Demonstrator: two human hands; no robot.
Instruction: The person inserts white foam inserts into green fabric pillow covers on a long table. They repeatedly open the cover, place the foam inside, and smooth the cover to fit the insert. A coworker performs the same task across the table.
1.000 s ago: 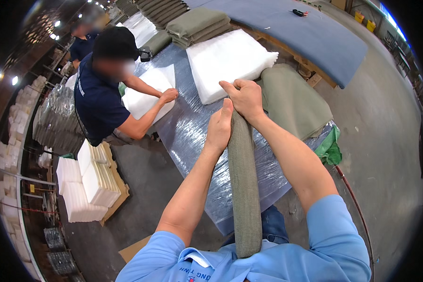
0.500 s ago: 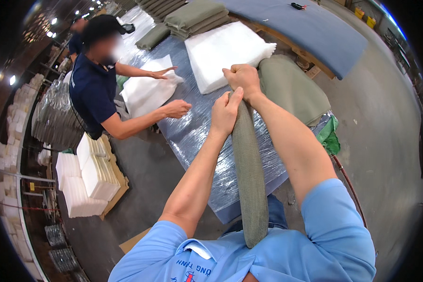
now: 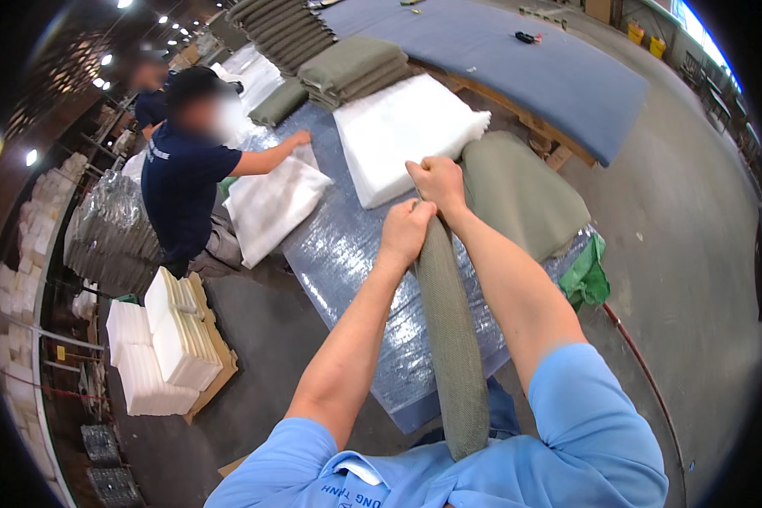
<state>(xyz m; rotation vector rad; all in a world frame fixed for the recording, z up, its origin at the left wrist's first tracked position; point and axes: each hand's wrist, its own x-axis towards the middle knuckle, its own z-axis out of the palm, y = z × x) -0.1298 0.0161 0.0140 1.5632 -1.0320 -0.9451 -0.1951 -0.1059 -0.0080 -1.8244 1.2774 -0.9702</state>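
Note:
A long, padded grey-green fabric roll (image 3: 451, 339) slopes from my fists down against my shirt front. My left hand (image 3: 408, 230) is closed round its upper end, thumb on top. Just beyond it and a little to the right, my right hand (image 3: 438, 183) is a fist gripping the gathered end of the same fabric. What lies inside the fists is hidden. Behind my right hand lies a stack of white sheets (image 3: 402, 135), and to its right a draped grey-green cloth (image 3: 525, 195). All of these are at a table covered in shiny plastic film (image 3: 347, 275).
A co-worker (image 3: 190, 178) at the table's left side handles a white sheet (image 3: 275, 207). Folded grey-green cloths (image 3: 351, 68) lie at the back, near a blue padded surface (image 3: 499, 63). White blocks (image 3: 173, 339) sit on a pallet at left; a red hose (image 3: 643, 364) runs along the right floor.
My view has tilted, so the table sits lower in it. Both my fists keep their grip on the roll. The co-worker has leaned over, and the white sheet there is spread differently.

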